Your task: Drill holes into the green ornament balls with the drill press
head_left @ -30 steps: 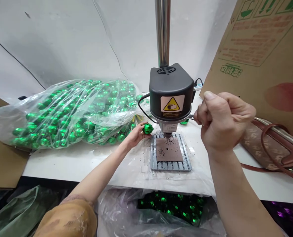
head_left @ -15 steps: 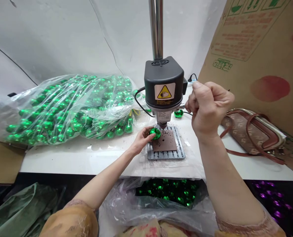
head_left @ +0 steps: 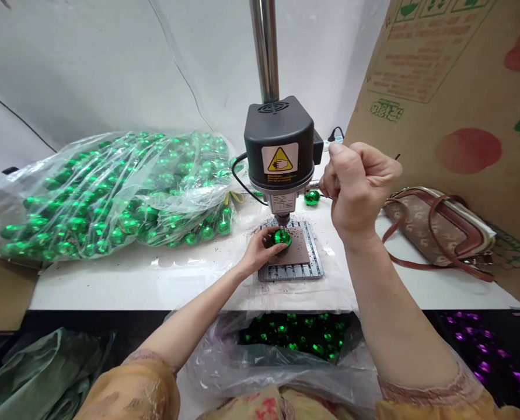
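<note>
Under the chuck of a black bench drill press [head_left: 279, 146], a shiny green faceted ball [head_left: 281, 238] is pinched by the fingers of my left hand [head_left: 262, 248]. The ball is over a brown square board [head_left: 297, 251], which lies on the grey slotted base plate [head_left: 314, 268]. The drill bit meets or nearly meets the ball's top; I cannot tell which. My right hand [head_left: 360, 186] is closed in a fist around the press's feed lever [head_left: 314, 185], right of the motor housing. Most of the lever is hidden by the fingers.
A clear plastic bag [head_left: 124, 192] of green balls fills the table's left. Another green ball [head_left: 312, 198] sits behind the press. A handbag [head_left: 443, 230] and a large carton [head_left: 443, 105] stand right. Below the table edge, an open bag [head_left: 295, 338] holds green balls; purple balls [head_left: 482, 350] lie lower right.
My left hand has moved the green ball rightward over the board to beneath the drill bit. My right hand stays closed on the lever. The camera view has shifted slightly.
</note>
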Demonstrator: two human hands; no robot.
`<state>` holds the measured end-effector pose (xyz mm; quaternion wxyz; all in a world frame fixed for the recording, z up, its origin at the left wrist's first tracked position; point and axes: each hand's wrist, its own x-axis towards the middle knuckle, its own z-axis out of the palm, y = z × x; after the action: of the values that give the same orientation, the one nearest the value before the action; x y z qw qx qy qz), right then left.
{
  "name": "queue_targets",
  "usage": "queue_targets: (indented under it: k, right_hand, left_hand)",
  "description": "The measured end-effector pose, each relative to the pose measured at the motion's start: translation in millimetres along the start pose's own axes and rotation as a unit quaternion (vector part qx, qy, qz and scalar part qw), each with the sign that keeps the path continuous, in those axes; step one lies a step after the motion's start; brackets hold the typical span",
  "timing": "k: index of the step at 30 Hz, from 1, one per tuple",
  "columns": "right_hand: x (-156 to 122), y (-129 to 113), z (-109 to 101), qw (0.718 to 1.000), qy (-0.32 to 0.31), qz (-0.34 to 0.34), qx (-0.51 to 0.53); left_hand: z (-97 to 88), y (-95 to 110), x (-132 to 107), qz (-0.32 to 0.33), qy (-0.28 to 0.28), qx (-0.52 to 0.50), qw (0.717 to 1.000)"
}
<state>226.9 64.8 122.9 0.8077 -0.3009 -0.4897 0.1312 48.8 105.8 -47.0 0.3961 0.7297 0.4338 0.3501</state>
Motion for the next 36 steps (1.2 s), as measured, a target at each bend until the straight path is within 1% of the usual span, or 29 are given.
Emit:
queue_targets:
  k: [2,4,7,9,14,16,21,24,29,36]
  right_hand:
    - [0,0,0,1.000,0.000,-0.003,-0.001]
    - [0,0,0,1.000,-0.001,-0.004,0.001]
    - [1,1,0,1.000,-0.002,-0.009,-0.001]
    - [1,1,-1,1.000,-0.003,-0.012,-0.009]
    - [-7,2,-3,1.000,0.005,-0.022,-0.005]
    - [-13,4,-5,0.999,0.013,-0.035,-0.002]
    - [-24,9,-9,0.997,0.006,-0.071,0.015]
    - [-27,13,-11,0.996,0.006,-0.084,0.024]
    - [-30,15,-13,0.996,0.009,-0.092,0.005]
    - [-33,23,-15,0.991,0.017,-0.134,0.018]
  left_hand:
    - [6.9,1,-2,0.013,0.021,0.035,0.999]
    - [14.2,1,-4,0.018,0.040,0.047,0.998]
    - [22.2,1,-8,0.017,0.057,0.026,0.998]
    - [24.4,1,-9,0.015,0.060,0.009,0.998]
    - [24.3,0,-11,0.009,0.055,0.005,0.998]
    - [24.2,0,-11,0.008,0.054,0.001,0.998]
    - [25.0,-1,-12,0.011,0.057,-0.017,0.998]
    - [25.5,-1,-13,0.013,0.057,-0.015,0.998]
    - [26.1,1,-13,0.013,0.069,-0.036,0.997]
    - [26.2,-1,-14,0.011,0.057,-0.037,0.998]
